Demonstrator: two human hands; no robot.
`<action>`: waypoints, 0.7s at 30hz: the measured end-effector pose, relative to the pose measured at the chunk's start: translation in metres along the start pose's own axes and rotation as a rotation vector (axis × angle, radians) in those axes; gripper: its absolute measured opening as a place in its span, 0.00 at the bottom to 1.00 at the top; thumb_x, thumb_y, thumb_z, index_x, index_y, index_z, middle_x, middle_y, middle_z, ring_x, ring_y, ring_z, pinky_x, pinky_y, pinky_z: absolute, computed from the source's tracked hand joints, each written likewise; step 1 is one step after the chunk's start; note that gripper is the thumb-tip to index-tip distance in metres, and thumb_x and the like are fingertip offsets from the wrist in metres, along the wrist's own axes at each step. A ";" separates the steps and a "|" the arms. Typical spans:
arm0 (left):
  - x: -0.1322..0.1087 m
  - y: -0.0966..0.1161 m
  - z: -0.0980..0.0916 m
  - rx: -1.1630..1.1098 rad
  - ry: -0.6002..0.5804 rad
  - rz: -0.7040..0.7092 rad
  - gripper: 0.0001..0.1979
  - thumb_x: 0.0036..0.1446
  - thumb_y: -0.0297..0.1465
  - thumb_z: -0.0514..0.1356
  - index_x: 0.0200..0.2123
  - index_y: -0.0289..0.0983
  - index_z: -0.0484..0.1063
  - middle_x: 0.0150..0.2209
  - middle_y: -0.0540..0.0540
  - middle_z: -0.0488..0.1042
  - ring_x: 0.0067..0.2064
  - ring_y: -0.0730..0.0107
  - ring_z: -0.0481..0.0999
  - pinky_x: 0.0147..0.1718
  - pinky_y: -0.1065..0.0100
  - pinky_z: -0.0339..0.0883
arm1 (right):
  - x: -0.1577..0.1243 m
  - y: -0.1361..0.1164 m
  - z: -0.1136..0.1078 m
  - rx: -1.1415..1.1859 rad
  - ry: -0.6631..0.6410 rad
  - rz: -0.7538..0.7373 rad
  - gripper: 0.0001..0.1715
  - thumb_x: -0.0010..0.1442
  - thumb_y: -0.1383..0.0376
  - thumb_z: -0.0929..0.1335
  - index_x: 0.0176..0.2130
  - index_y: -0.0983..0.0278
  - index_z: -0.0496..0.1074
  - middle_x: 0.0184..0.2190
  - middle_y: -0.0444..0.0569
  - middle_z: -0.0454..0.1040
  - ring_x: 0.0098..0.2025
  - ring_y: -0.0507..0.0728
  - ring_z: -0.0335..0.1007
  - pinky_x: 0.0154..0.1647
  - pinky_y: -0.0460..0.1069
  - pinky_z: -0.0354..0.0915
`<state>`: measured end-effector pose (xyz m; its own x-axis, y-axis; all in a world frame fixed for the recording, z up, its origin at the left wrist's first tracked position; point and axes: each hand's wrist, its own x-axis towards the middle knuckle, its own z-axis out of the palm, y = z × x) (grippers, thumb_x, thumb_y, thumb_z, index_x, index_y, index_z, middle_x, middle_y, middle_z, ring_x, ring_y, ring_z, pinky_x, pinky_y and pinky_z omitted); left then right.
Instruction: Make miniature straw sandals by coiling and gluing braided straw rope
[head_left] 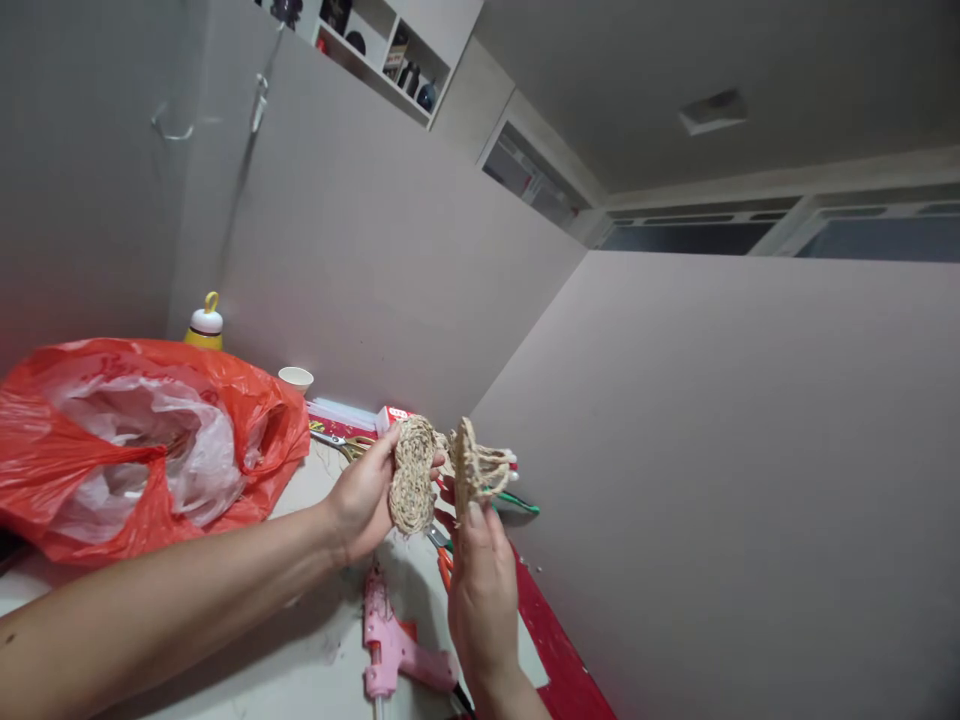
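My left hand is closed round the edge of a small woven straw sandal, its braided sole turned toward me. Close beside it, my right hand pinches a second straw sandal, seen edge-on. Thin straw straps stick out to the right from this one, with small white and red beads at their end. The two sandals are held upright above the table, a little apart. Below them on the white tabletop lies a pink glue gun with a clear glue stick in its rear.
A red plastic bag with a white liner fills the left. Behind stand a yellow bottle, a white paper cup and glue sticks. Scissors and orange-handled scissors lie near the hands. Grey partitions enclose the table.
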<state>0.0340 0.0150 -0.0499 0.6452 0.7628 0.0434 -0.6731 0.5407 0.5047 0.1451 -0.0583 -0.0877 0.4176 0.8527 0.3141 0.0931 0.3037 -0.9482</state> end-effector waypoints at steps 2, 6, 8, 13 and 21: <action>0.001 -0.008 -0.003 -0.009 -0.041 0.078 0.20 0.65 0.38 0.49 0.52 0.34 0.71 0.43 0.42 0.79 0.45 0.60 0.77 0.50 0.62 0.67 | 0.001 0.002 0.010 -0.155 0.064 -0.076 0.30 0.63 0.52 0.63 0.60 0.61 0.61 0.60 0.52 0.65 0.62 0.60 0.58 0.62 0.55 0.52; 0.004 -0.016 -0.008 0.006 -0.014 0.146 0.19 0.65 0.36 0.50 0.54 0.34 0.70 0.46 0.43 0.78 0.52 0.61 0.74 0.56 0.63 0.62 | 0.005 0.013 0.019 -0.327 0.114 -0.179 0.32 0.61 0.54 0.65 0.60 0.66 0.60 0.60 0.57 0.63 0.62 0.62 0.56 0.62 0.56 0.51; 0.005 -0.017 -0.009 0.021 0.023 0.142 0.20 0.65 0.36 0.50 0.54 0.34 0.70 0.47 0.43 0.78 0.53 0.61 0.73 0.57 0.63 0.61 | 0.006 0.019 0.020 -0.340 0.118 -0.178 0.33 0.60 0.55 0.66 0.59 0.66 0.60 0.60 0.58 0.62 0.62 0.62 0.54 0.63 0.56 0.50; 0.006 -0.023 -0.011 0.020 0.040 0.146 0.20 0.65 0.36 0.50 0.54 0.34 0.70 0.51 0.44 0.76 0.56 0.63 0.70 0.60 0.63 0.57 | 0.008 0.026 0.021 -0.358 0.108 -0.201 0.30 0.59 0.56 0.67 0.57 0.65 0.63 0.58 0.59 0.63 0.61 0.63 0.55 0.62 0.59 0.50; 0.018 -0.024 -0.021 0.039 0.071 0.094 0.19 0.64 0.35 0.52 0.53 0.33 0.71 0.48 0.42 0.78 0.52 0.61 0.74 0.57 0.62 0.60 | 0.015 0.028 0.006 -0.239 0.018 -0.074 0.30 0.56 0.53 0.69 0.54 0.64 0.69 0.57 0.56 0.68 0.60 0.63 0.60 0.61 0.57 0.54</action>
<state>0.0539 0.0231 -0.0791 0.5517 0.8334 0.0313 -0.7139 0.4525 0.5344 0.1484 -0.0341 -0.1090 0.4174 0.8233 0.3846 0.3345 0.2544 -0.9074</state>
